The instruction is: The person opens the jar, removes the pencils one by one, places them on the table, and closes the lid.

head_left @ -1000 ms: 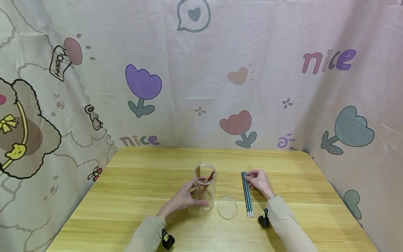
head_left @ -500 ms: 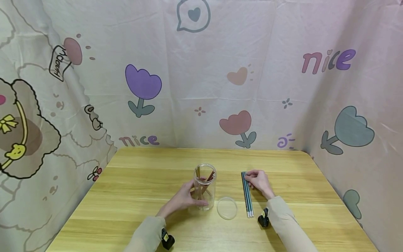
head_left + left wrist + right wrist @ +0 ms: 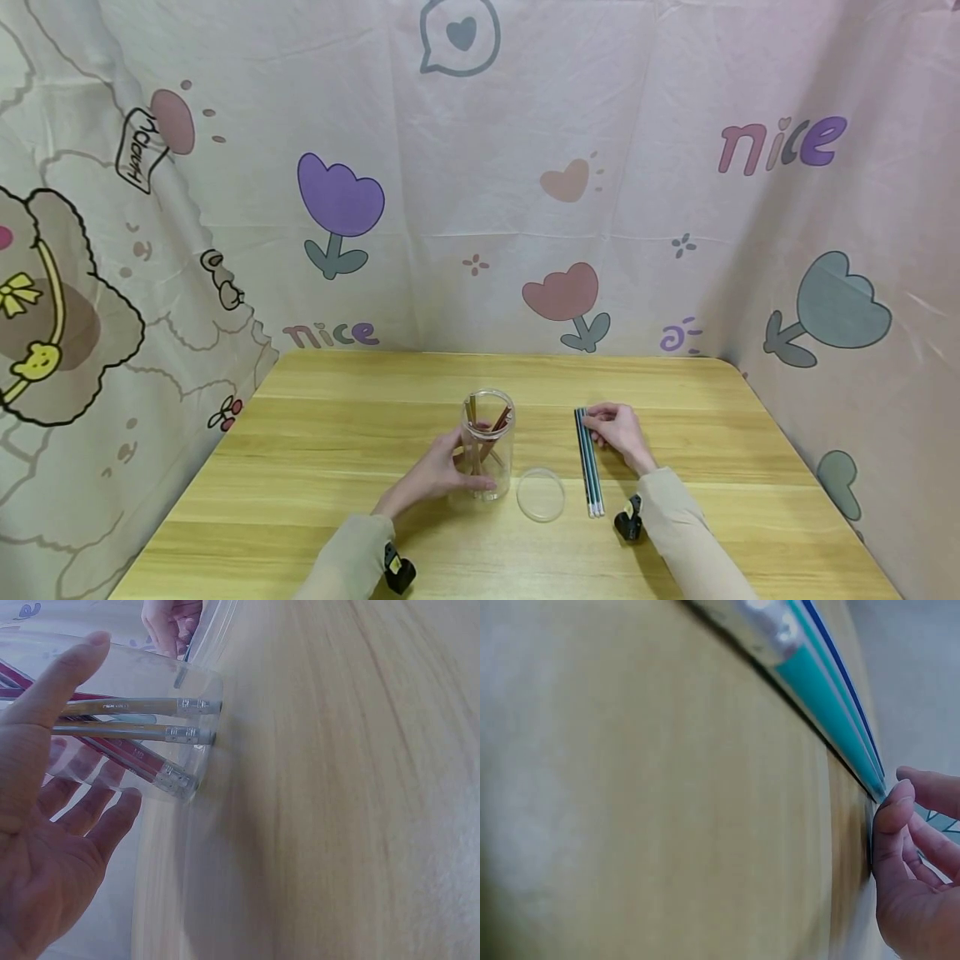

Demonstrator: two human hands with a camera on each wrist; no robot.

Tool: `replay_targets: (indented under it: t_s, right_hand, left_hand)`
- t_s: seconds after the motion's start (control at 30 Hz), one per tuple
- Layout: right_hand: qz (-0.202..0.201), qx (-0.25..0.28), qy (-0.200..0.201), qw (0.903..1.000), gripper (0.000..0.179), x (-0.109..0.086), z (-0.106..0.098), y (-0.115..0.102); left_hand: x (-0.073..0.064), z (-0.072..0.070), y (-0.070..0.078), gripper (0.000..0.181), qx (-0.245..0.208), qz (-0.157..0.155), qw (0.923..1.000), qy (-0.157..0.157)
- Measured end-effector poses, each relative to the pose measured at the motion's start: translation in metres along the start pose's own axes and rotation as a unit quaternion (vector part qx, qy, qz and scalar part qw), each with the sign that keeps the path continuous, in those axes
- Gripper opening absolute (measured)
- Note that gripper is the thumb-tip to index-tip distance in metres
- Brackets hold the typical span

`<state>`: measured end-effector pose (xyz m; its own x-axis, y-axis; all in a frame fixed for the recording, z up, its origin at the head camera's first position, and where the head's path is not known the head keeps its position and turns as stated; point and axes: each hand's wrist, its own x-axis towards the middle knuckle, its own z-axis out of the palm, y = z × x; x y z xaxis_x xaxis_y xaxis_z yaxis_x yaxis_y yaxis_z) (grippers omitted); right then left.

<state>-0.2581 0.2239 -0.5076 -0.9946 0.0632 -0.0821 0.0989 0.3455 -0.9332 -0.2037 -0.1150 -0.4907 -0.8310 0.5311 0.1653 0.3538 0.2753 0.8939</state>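
Note:
My left hand (image 3: pixel 442 471) grips a clear jar (image 3: pixel 501 467) that stands upright on the table, thumb on its near side and fingers round the far side. Inside lean several pencils, yellow ones (image 3: pixel 142 706) and dark red ones (image 3: pixel 135 755), their metal-ended erasers at the bottom in the left wrist view. To the right, a row of blue and green pencils (image 3: pixel 589 467) lies side by side on the table. My right hand (image 3: pixel 618 433) has thumb and forefinger at the far end of the rightmost pencil (image 3: pixel 825 697), seemingly pinching it; the exact contact is partly hidden.
A clear round lid (image 3: pixel 541 495) lies flat between the jar and the pencil row. The wooden table (image 3: pixel 337 400) ends at a printed cloth backdrop (image 3: pixel 465 167). Black wrist cameras (image 3: pixel 399 572) sit on both sleeves.

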Motion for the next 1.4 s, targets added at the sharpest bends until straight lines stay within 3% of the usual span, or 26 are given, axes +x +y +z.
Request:
replay_targets:
  t_s: [0.33, 0.83, 1.4]
  right_hand:
    - [0.002, 0.037, 0.007, 0.9993, 0.035, -0.001, -0.003, -0.006]
    - [-0.048, 0.031, 0.028, 0.9980, 0.036, -0.003, 0.001, -0.036]
    - [-0.112, 0.108, -0.004, 0.9878, 0.035, -0.017, 0.013, -0.078]
  left_hand:
    - [0.000, 0.000, -0.001, 0.071, 0.005, 0.002, 1.0000, 0.000]
    - [0.001, 0.000, -0.001, 0.072, 0.008, 0.007, 0.9999, 0.000]
    - [0.002, 0.000, 0.001, 0.075, 0.002, 0.006, 1.0000, -0.004]
